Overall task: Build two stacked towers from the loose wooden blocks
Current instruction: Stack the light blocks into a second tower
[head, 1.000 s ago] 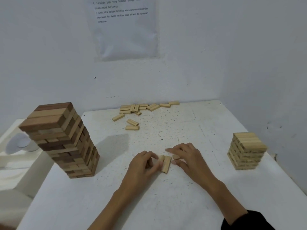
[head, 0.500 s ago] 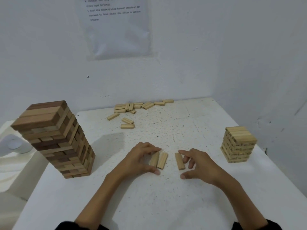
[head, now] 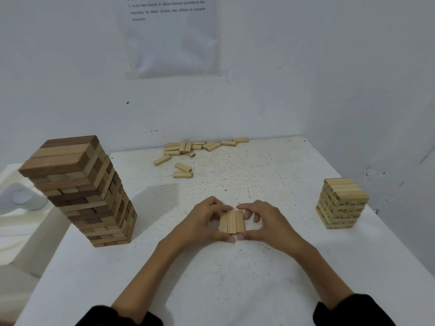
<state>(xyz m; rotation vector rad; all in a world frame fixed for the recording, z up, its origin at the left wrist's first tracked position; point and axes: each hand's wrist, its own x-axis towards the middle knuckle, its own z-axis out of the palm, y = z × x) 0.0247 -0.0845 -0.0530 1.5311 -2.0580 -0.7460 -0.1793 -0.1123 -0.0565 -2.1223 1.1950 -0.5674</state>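
while both hands (head: pixel 235 222) pinch them, three blocks (head: pixel 231 221) lie together.

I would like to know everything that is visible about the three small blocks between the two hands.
The three small blocks are of pale, plain wood, rectangular and alike. They lie flat on the white table, side by side with long sides touching, as one neat row pointing away from the person. The left hand and the right hand grip the row from either side, fingers curled at the far ends, thumbs at the near ends. Nothing lies on top.
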